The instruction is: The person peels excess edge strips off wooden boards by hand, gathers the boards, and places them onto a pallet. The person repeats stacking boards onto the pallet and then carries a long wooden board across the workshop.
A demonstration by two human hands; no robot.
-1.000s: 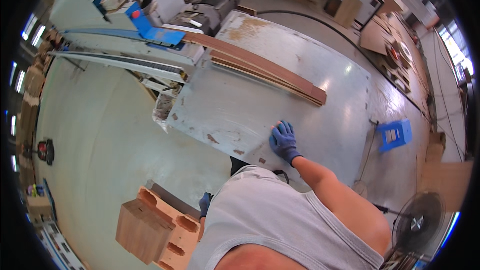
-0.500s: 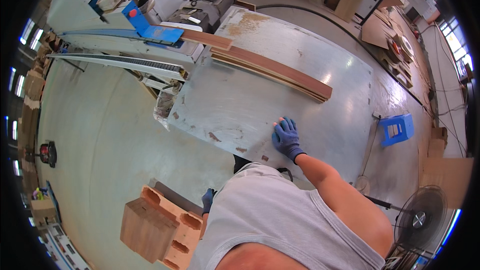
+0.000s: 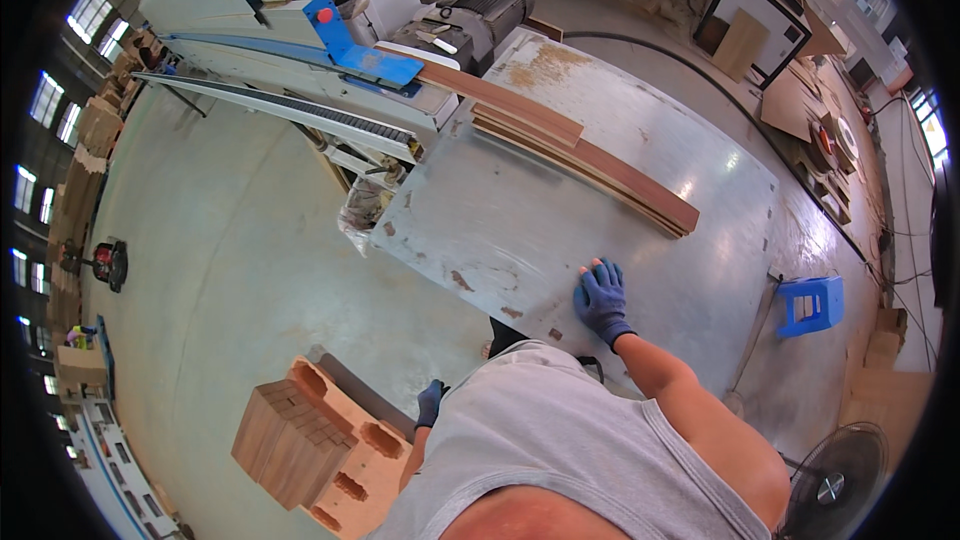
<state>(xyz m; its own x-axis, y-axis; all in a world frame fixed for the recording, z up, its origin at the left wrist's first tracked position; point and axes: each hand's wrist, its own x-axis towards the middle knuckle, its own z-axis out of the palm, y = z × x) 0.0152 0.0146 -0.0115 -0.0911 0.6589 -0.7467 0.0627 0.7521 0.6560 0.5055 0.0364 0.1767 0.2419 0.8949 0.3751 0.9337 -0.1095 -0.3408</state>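
Little moved since a second ago: right hand, blue-gloved, still pressed flat on the near edge of the metal table, fingers spread wide, holding nothing. View drifted slightly, with table and planks now sitting a touch lower and nearer in frame. Left hand, also gloved, hanging low beside the hip, half hidden by the grey vest; open or closed cannot be told. No plank shifted in that time, so, as a judgement, a pause or a lean on the table rather than a lift in progress.

Planks, long and reddish-brown, stacked along the far side of the table, well apart from the right hand, far ends running up to the blue guard of the machine. Table top grey, scuffed, spotted with rust-coloured patches and a dusting of sawdust at its far corner.

Stack of small wooden blocks on a pallet at near left, just beside the left hand. Blue stool on the floor to the right. Fan at near right. Smooth concrete floor stretching left toward windows and cartons; cluttered benches at far right.
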